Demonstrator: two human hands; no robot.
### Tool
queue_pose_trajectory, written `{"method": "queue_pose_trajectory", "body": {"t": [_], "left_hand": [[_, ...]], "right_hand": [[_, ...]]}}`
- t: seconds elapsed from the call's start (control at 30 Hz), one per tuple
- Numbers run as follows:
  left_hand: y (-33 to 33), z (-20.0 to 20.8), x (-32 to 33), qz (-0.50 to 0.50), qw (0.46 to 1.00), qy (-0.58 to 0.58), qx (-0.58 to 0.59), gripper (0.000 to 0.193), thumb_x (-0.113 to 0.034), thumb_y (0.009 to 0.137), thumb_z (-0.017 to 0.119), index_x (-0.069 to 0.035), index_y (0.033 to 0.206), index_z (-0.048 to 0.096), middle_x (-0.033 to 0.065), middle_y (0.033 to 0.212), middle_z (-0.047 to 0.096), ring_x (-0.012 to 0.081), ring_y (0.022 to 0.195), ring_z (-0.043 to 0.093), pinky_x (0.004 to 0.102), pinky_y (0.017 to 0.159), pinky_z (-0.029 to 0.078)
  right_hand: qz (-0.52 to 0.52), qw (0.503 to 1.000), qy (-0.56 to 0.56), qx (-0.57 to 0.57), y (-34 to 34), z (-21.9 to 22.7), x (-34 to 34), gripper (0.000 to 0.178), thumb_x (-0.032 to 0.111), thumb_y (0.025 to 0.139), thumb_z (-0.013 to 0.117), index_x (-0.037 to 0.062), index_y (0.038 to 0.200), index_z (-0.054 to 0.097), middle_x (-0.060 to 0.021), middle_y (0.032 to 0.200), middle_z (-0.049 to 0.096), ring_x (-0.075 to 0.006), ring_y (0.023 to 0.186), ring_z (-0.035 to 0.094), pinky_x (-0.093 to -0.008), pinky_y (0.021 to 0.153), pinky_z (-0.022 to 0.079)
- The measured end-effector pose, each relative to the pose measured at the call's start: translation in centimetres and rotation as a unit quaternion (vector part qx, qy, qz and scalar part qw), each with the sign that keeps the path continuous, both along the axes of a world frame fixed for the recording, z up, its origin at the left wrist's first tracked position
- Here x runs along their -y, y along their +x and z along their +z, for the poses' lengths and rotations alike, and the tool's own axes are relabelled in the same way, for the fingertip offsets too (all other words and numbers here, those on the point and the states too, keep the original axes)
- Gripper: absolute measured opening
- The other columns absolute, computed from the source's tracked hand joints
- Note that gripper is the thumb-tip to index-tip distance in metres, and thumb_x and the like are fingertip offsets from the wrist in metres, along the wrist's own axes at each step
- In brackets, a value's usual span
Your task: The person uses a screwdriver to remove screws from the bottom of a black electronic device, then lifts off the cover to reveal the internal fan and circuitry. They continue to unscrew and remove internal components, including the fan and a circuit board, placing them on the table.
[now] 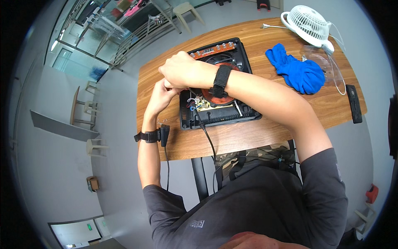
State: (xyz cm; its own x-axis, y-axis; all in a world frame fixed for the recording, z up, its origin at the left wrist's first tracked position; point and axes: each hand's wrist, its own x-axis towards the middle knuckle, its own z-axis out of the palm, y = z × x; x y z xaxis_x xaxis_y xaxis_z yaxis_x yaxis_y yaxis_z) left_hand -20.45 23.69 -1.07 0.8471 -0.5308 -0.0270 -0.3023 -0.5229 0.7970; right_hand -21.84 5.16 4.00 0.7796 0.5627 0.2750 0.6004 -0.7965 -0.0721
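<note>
An opened black induction cooker (215, 118) lies on the wooden table in front of me. Its round copper coil (217, 98) shows partly beneath my right forearm, and a circuit board (203, 103) sits at its near left. My right hand (179, 68) is closed above the casing's left edge. Just below it, my left hand (163, 96) is also closed, its fingers meeting the right hand's. Whatever is between the fingers is hidden. A black cord (207, 135) runs from the board over the table's near edge. Several small screws (161, 121) lie beside my left wrist.
To the right on the table (244, 135) is a bunched blue cloth (296, 70). Behind it stands a white fan (309, 25) with its cord. A black bar-shaped object (354, 103) lies by the right edge. Pale stools (187, 14) stand on the floor beyond.
</note>
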Motion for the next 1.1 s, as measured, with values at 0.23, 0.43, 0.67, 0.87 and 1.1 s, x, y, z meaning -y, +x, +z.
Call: {"method": "queue_pose_trajectory", "body": {"t": [0.23,0.43,0.67,0.87,1.1], "left_hand": [[-1.1,-0.2,2.0,0.057,0.992,-0.042,0.104,0.021,-0.009,0.085,0.076,0.004,0.098,0.068,0.0072,0.094,0.075,0.0112,0.088,0.066,0.0310,0.079,0.054],[-1.4,0.7,1.2,0.039,0.999,-0.018,0.033,0.018,-0.011,0.084,0.077,0.004,0.092,0.070,0.0053,0.086,0.072,0.0101,0.082,0.063,0.0300,0.074,0.052],[-1.0,0.1,0.8,0.054,0.997,0.014,0.051,0.027,-0.009,0.083,0.079,0.004,0.105,0.072,0.0045,0.088,0.073,0.0095,0.081,0.064,0.0292,0.072,0.053],[-0.9,-0.6,1.9,0.043,0.993,0.001,0.112,0.028,-0.009,0.082,0.080,0.002,0.106,0.072,0.0069,0.094,0.076,0.0122,0.089,0.068,0.0305,0.079,0.055],[-0.3,-0.4,0.6,0.043,0.998,0.016,0.035,0.029,-0.013,0.084,0.080,0.003,0.105,0.070,0.0099,0.098,0.076,0.0137,0.091,0.068,0.0306,0.079,0.055]], "right_hand": [[-0.017,0.997,-0.005,0.069,-0.3,0.4,-0.7,0.027,0.032,0.084,0.067,0.0081,0.076,0.077,-0.0116,0.078,0.075,-0.0272,0.075,0.074,-0.0397,0.064,0.055],[-0.009,0.999,-0.041,0.011,-0.2,0.5,-0.6,0.025,0.031,0.084,0.073,0.0118,0.097,0.080,-0.0092,0.096,0.078,-0.0232,0.091,0.075,-0.0356,0.074,0.056],[0.006,1.000,0.010,0.028,-1.0,0.8,-0.2,0.022,0.031,0.081,0.072,0.0102,0.084,0.079,-0.0102,0.086,0.078,-0.0253,0.084,0.075,-0.0366,0.072,0.056],[-0.008,0.998,0.034,0.060,0.3,-0.3,0.0,0.026,0.031,0.080,0.071,0.0062,0.080,0.077,-0.0097,0.082,0.077,-0.0264,0.084,0.075,-0.0376,0.071,0.056],[0.009,0.987,0.095,0.130,0.2,-2.1,0.1,0.038,0.038,0.083,0.070,0.0017,0.094,0.072,-0.0111,0.079,0.075,-0.0298,0.076,0.074,-0.0396,0.069,0.058]]}}
